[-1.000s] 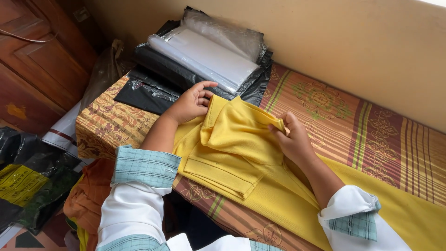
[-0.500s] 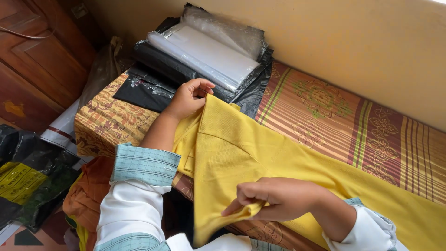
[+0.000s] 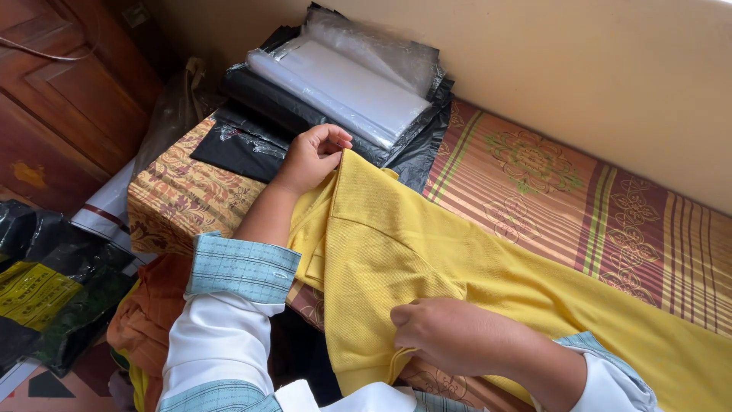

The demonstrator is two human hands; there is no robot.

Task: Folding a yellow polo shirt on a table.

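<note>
A yellow knit garment (image 3: 427, 259) lies spread across a striped, flower-patterned mattress (image 3: 534, 175). My left hand (image 3: 311, 156) pinches the garment's far corner near the mattress end, fingers curled on the cloth. My right hand (image 3: 442, 332) grips the garment's near edge low over the mattress side, where the fabric hangs down. Both wrists show white sleeves with teal checked cuffs.
A stack of black and clear plastic bags (image 3: 343, 84) sits at the mattress end by the cream wall. A wooden door (image 3: 53, 84) stands at the left. Black bags (image 3: 46, 282) and orange cloth (image 3: 145, 320) lie on the floor below.
My right hand pulled the folded flap from the middle of the garment toward me, opening the cloth flat, then settled on the near edge. My left hand stayed on the far corner.
</note>
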